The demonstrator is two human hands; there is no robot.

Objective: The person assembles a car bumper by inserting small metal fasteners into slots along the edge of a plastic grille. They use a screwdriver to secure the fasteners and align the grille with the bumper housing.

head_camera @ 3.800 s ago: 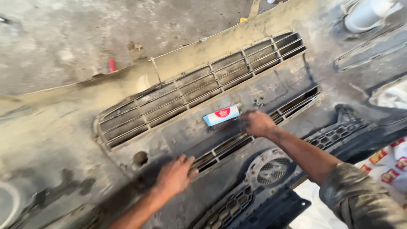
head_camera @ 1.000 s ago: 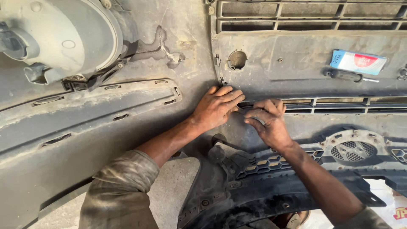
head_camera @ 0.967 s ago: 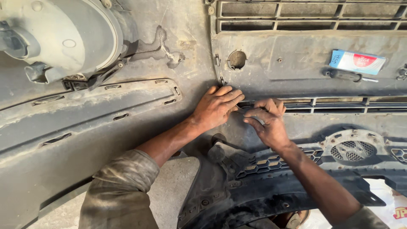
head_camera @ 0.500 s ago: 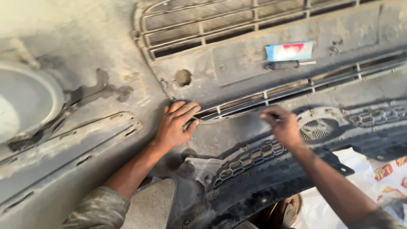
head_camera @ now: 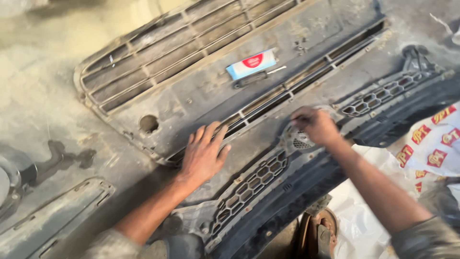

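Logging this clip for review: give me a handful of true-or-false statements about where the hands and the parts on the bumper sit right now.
1. The left hand lies flat, fingers spread, on the grey bumper panel by the slotted opening. True.
2. The right hand holds the small blue and white box. False: the box lies on the panel above, apart from both hands; the right hand is at the round mesh fitting.
3. A round hole shows in the panel to the left of the left hand. True.
4. The honeycomb grille strip lies above the box. False: it runs below the hands, nearer the person.
5. A dark slim tool lies right beside the box. True.
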